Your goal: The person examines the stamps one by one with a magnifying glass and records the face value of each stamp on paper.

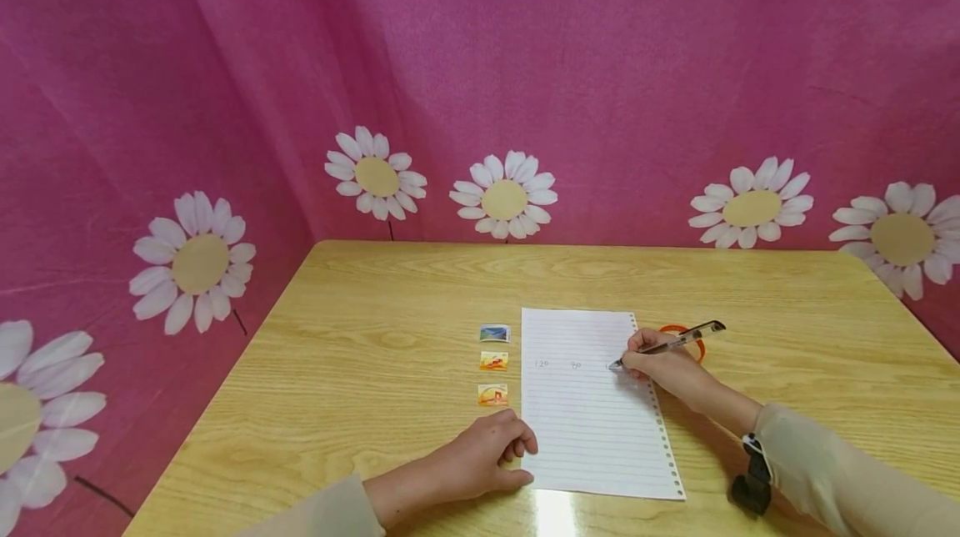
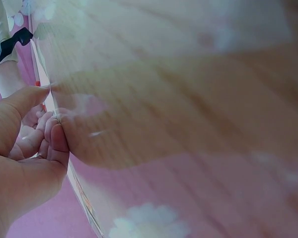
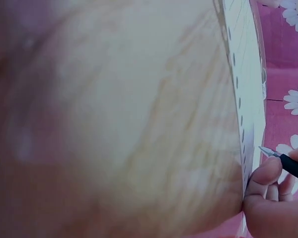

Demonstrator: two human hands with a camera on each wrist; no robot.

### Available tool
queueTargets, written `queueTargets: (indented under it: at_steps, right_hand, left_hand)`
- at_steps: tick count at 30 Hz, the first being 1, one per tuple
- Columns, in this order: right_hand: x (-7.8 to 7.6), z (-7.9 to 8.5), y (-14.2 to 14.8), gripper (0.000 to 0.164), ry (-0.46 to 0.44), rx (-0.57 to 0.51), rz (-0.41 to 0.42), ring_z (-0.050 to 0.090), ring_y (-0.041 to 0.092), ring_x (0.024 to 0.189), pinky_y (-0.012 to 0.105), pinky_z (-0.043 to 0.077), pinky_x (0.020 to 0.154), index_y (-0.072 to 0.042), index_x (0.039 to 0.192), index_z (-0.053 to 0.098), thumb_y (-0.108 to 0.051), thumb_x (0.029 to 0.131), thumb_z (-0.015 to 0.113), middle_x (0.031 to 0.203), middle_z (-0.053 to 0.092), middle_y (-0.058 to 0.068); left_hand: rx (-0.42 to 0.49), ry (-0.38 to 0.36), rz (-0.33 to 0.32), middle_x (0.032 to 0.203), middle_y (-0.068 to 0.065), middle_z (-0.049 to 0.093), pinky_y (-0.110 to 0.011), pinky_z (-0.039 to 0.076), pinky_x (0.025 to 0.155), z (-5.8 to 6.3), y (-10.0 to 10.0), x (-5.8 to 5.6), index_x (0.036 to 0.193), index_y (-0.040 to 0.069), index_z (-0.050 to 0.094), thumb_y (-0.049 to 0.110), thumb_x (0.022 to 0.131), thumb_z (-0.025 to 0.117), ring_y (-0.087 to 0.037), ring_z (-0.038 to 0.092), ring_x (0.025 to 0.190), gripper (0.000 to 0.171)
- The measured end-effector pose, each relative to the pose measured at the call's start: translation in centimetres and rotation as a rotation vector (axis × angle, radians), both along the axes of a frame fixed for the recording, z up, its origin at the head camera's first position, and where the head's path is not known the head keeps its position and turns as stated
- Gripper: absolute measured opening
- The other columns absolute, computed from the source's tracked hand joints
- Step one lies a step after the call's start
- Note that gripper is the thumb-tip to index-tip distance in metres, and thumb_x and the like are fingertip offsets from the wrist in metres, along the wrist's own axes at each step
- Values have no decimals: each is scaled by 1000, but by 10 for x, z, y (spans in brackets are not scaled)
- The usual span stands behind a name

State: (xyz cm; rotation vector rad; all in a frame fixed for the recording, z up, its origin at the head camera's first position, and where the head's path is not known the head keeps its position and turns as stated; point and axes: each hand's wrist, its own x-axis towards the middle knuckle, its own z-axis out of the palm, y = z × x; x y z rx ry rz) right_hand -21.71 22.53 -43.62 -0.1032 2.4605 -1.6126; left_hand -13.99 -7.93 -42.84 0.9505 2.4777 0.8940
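On the wooden table lies a sheet of lined paper (image 1: 592, 437) with punched holes down its right edge. Handwritten numbers, "120" and "80", run across it, with a single stroke beginning after them. My right hand (image 1: 667, 370) pinches a black-gripped pen (image 1: 678, 342), its tip on the paper by that stroke. In the right wrist view the pen's metal tip (image 3: 268, 150) shows beyond the fingers. My left hand (image 1: 487, 455) rests at the paper's lower left edge, fingers loosely curled around nothing. Above it, three small stamp-like picture cards (image 1: 493, 362) lie in a column beside the sheet.
A red ring-shaped object (image 1: 702, 347) lies behind my right hand, partly hidden by it. The wooden table (image 1: 375, 328) ends at a pink curtain (image 1: 585, 62) with daisies, at the back and left. A black strap device (image 1: 753, 479) sits on the right wrist.
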Motion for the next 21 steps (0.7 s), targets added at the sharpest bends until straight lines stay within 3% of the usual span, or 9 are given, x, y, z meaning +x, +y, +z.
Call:
queueTargets:
  at_steps: [8,21]
  right_hand:
    - [-1,-2,-2,14,0,33,0,47,6,60,21,41,55,-4,88,49,-6,82,62,67,49,-5]
    - [6,0,4,11,19,-2,-38,50,6,62,21,45,57,-4,88,49,-6,84,60,70,52,-5]
  left_hand:
    - [6,-5,-2,87,7,50,-9,42,71,1,0,1,101,10,62,12,86,74,6,40,75,20]
    - [6,-10,-17,87,8,49,-9,41,72,0,0,-1,102,10,62,14,87,74,5,40,75,20]
